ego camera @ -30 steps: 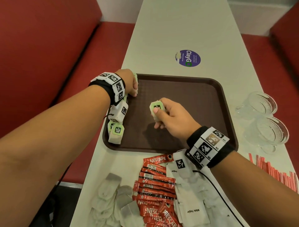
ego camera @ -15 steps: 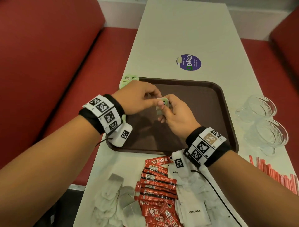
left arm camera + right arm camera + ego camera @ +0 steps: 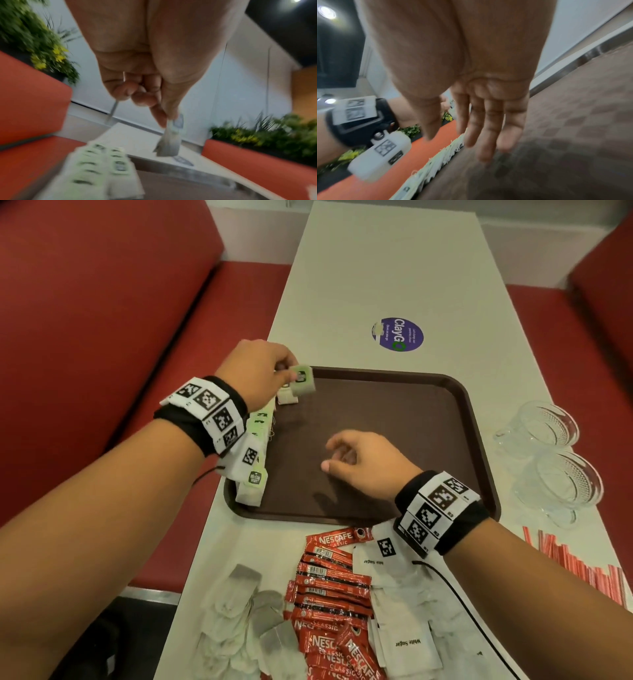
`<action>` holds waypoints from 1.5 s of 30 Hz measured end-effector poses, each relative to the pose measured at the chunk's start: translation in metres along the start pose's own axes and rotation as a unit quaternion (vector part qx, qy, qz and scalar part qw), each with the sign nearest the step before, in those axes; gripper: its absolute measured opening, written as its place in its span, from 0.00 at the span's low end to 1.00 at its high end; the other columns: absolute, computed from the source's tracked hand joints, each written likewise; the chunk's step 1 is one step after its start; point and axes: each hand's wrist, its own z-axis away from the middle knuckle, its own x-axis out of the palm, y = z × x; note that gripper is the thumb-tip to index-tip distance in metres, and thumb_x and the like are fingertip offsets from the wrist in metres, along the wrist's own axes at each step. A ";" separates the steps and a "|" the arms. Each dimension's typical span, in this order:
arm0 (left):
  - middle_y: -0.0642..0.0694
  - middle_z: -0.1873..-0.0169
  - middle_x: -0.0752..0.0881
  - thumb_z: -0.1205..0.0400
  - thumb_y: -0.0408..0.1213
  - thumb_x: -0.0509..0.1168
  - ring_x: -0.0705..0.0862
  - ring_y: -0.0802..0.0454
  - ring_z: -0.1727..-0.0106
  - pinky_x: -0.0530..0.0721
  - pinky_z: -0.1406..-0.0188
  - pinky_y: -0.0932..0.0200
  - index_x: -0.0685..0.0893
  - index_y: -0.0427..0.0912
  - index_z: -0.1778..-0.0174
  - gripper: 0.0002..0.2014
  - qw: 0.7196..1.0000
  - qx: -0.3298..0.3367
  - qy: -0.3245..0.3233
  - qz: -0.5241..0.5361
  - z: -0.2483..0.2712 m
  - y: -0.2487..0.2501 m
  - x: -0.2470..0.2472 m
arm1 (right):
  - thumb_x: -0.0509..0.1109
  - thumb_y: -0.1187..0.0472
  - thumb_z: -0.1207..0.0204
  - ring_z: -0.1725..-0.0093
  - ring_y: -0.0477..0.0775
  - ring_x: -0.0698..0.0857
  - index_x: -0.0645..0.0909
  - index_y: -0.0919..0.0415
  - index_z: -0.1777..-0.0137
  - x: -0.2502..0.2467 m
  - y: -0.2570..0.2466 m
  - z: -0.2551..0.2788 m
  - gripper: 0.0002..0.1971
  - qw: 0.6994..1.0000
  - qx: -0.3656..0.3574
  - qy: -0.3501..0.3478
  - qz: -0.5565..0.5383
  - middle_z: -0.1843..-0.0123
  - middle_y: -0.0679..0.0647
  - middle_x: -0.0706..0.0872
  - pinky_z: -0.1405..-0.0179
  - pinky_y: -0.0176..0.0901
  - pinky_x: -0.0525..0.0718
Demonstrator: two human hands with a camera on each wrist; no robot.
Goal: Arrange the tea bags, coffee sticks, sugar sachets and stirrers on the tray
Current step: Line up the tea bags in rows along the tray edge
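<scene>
A brown tray point(image 3: 394, 412) lies across the white table. My left hand point(image 3: 274, 371) pinches a green-tagged tea bag point(image 3: 302, 380) above the tray's far left corner; in the left wrist view the tea bag point(image 3: 169, 140) hangs from my fingers. A row of tea bags point(image 3: 255, 453) lines the tray's left edge, also seen blurred as the row point(image 3: 102, 166). My right hand point(image 3: 346, 453) hovers over the tray's middle with relaxed fingers point(image 3: 488, 128), holding nothing. Loose tea bags point(image 3: 239, 621), red coffee sticks point(image 3: 332, 594), white sugar sachets point(image 3: 404, 631) and red-striped stirrers point(image 3: 582, 570) lie near me.
Two clear glass cups point(image 3: 551, 446) stand right of the tray. A purple round sticker point(image 3: 397, 333) is on the table beyond the tray. Red bench seats point(image 3: 102, 337) flank the table on both sides.
The right hand passed the tea bag to the left hand and let go. The left hand carried it to the tray's far left corner; the right hand drew back, empty.
</scene>
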 end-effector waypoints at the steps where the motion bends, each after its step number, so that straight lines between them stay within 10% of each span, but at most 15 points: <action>1: 0.51 0.56 0.87 0.17 0.45 0.70 0.82 0.52 0.53 0.78 0.53 0.58 0.89 0.48 0.45 0.09 0.998 -0.010 -0.034 -0.042 -0.007 -0.006 0.001 | 0.75 0.46 0.22 0.53 0.39 0.83 0.82 0.50 0.34 0.000 0.002 0.004 0.19 0.998 -0.002 -0.047 0.030 0.50 0.41 0.86 0.49 0.39 0.81; 5: 0.49 0.51 0.88 0.17 0.46 0.69 0.83 0.50 0.51 0.79 0.52 0.57 0.88 0.45 0.42 0.12 0.973 -0.022 -0.174 -0.147 -0.026 -0.017 0.014 | 0.81 0.43 0.29 0.53 0.38 0.85 0.87 0.46 0.38 0.004 0.007 0.013 0.21 0.980 -0.024 -0.173 0.101 0.50 0.40 0.88 0.51 0.36 0.84; 16: 0.45 0.51 0.88 0.20 0.49 0.71 0.86 0.43 0.49 0.85 0.54 0.51 0.87 0.43 0.46 0.13 0.958 -0.098 -0.163 -0.216 -0.069 -0.026 0.037 | 0.80 0.52 0.27 0.56 0.39 0.87 0.91 0.47 0.48 0.012 0.013 0.012 0.08 0.971 -0.049 -0.200 0.119 0.53 0.43 0.91 0.61 0.28 0.78; 25: 0.43 0.72 0.83 0.24 0.49 0.70 0.81 0.44 0.71 0.78 0.73 0.58 0.81 0.40 0.68 0.16 0.953 -0.084 -0.200 -0.209 -0.076 -0.006 0.056 | 0.80 0.53 0.26 0.56 0.39 0.87 0.91 0.47 0.49 0.010 0.012 0.013 0.07 0.970 -0.049 -0.208 0.113 0.53 0.43 0.91 0.61 0.27 0.79; 32: 0.44 0.64 0.87 0.22 0.54 0.68 0.84 0.44 0.64 0.82 0.66 0.54 0.85 0.41 0.63 0.18 0.954 -0.080 -0.193 -0.216 -0.071 -0.005 0.049 | 0.79 0.53 0.25 0.57 0.39 0.87 0.91 0.48 0.48 0.009 0.007 0.015 0.07 0.969 -0.043 -0.209 0.125 0.54 0.43 0.91 0.60 0.29 0.80; 39: 0.55 0.65 0.86 0.19 0.57 0.67 0.83 0.57 0.60 0.78 0.60 0.58 0.83 0.52 0.61 0.12 0.991 -0.002 -0.119 -0.064 0.027 0.029 -0.006 | 0.74 0.49 0.23 0.52 0.48 0.86 0.86 0.50 0.39 0.015 -0.016 0.038 0.14 0.972 -0.060 -0.147 0.175 0.50 0.44 0.89 0.47 0.49 0.87; 45: 0.63 0.63 0.86 0.20 0.49 0.70 0.79 0.72 0.66 0.71 0.67 0.71 0.86 0.58 0.56 0.02 0.973 0.021 -0.232 -0.013 0.160 0.020 -0.016 | 0.74 0.42 0.24 0.44 0.51 0.81 0.87 0.48 0.40 0.049 -0.046 0.074 0.17 0.964 -0.145 -0.131 0.181 0.47 0.46 0.84 0.43 0.50 0.82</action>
